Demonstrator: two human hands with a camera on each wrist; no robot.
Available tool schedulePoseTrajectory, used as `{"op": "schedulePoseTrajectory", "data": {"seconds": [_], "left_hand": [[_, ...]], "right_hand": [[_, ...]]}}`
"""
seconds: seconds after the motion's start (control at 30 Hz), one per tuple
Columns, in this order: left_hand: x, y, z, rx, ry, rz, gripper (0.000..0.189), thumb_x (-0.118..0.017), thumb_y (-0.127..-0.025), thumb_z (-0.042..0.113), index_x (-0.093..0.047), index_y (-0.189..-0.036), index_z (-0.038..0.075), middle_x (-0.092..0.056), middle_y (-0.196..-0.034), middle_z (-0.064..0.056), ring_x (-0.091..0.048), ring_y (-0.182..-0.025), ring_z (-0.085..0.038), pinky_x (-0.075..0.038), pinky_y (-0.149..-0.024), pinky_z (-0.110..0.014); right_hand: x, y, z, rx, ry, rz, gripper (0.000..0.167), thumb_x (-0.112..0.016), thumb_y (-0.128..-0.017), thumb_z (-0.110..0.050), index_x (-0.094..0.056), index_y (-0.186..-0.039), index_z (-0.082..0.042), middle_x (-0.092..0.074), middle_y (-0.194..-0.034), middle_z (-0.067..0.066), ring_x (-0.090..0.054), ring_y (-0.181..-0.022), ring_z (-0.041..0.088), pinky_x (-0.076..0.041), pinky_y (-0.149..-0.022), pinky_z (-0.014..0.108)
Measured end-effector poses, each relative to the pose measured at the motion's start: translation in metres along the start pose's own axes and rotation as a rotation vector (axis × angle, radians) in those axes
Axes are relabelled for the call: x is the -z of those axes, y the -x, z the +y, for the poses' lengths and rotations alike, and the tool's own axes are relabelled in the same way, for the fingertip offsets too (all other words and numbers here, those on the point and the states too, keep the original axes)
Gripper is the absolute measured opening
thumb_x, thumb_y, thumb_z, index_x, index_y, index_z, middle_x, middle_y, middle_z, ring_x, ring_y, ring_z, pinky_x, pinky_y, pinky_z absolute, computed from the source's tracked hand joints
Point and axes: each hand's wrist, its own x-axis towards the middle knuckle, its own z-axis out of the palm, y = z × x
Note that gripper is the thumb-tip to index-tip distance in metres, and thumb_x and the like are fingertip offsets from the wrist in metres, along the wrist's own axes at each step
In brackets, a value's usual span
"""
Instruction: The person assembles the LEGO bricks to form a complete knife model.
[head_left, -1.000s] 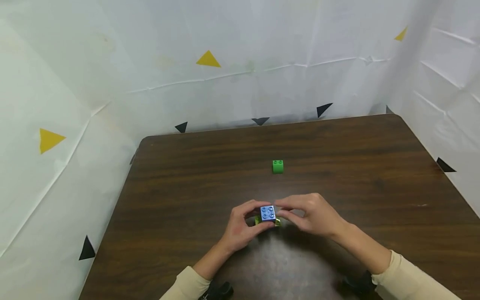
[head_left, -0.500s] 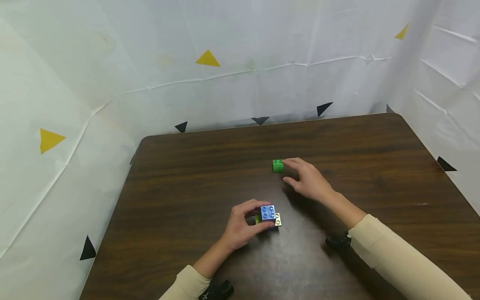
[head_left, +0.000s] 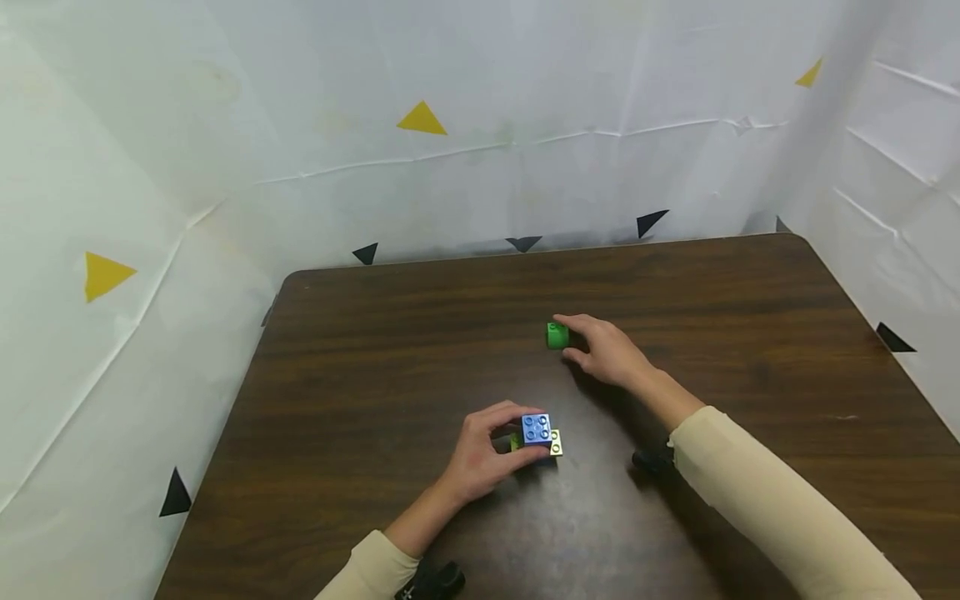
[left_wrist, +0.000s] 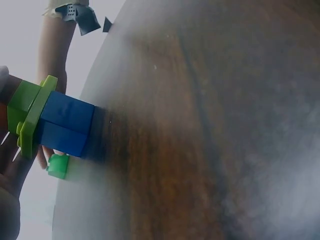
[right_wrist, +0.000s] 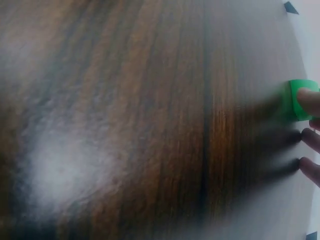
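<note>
My left hand point(head_left: 480, 467) holds a stack of toy building bricks near the table's middle. A blue brick point(head_left: 536, 428) with studs is its top in the head view. Below it a lime-green plate point(left_wrist: 37, 115) sticks out at both sides, and dark blue bricks point(left_wrist: 67, 122) form the bottom, low over the wood. Farther back, my right hand point(head_left: 606, 350) has its thumb and index finger round a small bright green brick point(head_left: 557, 337). The right wrist view shows the thumb lying across that green brick point(right_wrist: 296, 100), with other fingertips close to the tabletop.
The dark wooden table point(head_left: 390, 350) has rounded far corners. White sheeting point(head_left: 510, 67) with yellow and black triangles rises behind and beside it. Black wrist devices point(head_left: 438, 581) sit under both cream sleeves point(head_left: 780, 500).
My right hand has left the stack and reached forward to the green brick, its fingers now around it. My left hand stays on the stack in the same place.
</note>
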Motion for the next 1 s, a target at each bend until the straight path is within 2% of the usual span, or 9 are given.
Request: {"op": "schedulePoseTrajectory", "data": {"seconds": [0.27, 0.53, 0.7, 0.87, 1.0], "left_hand": [[-0.001, 0.007, -0.027, 0.025, 0.006, 0.000, 0.039, -0.082, -0.080, 0.008, -0.068, -0.117, 0.007, -0.069, -0.105, -0.003, -0.064, -0.091, -0.015, -0.057, -0.075, -0.045], [-0.001, 0.008, -0.029, 0.086, -0.003, -0.004, 0.040, -0.082, -0.081, 0.020, -0.069, -0.119, 0.020, -0.071, -0.108, 0.005, -0.067, -0.094, -0.015, -0.056, -0.079, -0.037], [-0.001, 0.008, -0.028, 0.097, -0.010, -0.007, 0.040, -0.083, -0.081, 0.020, -0.069, -0.119, 0.018, -0.071, -0.107, 0.003, -0.067, -0.093, -0.014, -0.056, -0.077, -0.039], [-0.002, 0.009, -0.030, 0.091, -0.016, 0.000, 0.040, -0.084, -0.080, 0.018, -0.070, -0.118, 0.016, -0.071, -0.106, 0.001, -0.067, -0.092, -0.016, -0.056, -0.076, -0.041], [-0.003, 0.009, -0.032, 0.103, -0.005, 0.001, 0.040, -0.083, -0.080, 0.020, -0.070, -0.118, 0.019, -0.071, -0.107, 0.004, -0.067, -0.092, -0.017, -0.056, -0.077, -0.039]], "right_hand": [[-0.004, -0.005, -0.002, -0.031, 0.089, 0.039, 0.048, -0.071, -0.092, -0.021, -0.058, -0.138, -0.016, -0.063, -0.128, 0.011, -0.061, -0.109, 0.032, -0.049, -0.087, 0.052], [-0.006, -0.003, -0.001, -0.016, 0.090, 0.089, 0.044, -0.074, -0.090, -0.017, -0.063, -0.133, -0.015, -0.067, -0.119, 0.010, -0.064, -0.101, 0.030, -0.050, -0.084, 0.050], [-0.004, 0.002, 0.001, -0.009, 0.032, 0.101, 0.043, -0.074, -0.089, -0.014, -0.065, -0.131, -0.013, -0.067, -0.116, 0.010, -0.063, -0.104, 0.031, -0.049, -0.088, 0.050], [0.000, 0.008, 0.001, -0.028, -0.080, 0.111, 0.042, -0.075, -0.087, -0.010, -0.066, -0.128, -0.010, -0.067, -0.110, 0.010, -0.066, -0.100, 0.027, -0.053, -0.085, 0.045], [0.004, 0.013, -0.003, -0.035, -0.160, 0.108, 0.042, -0.075, -0.087, -0.007, -0.065, -0.128, -0.006, -0.066, -0.108, 0.011, -0.067, -0.100, 0.027, -0.055, -0.083, 0.040]]}}
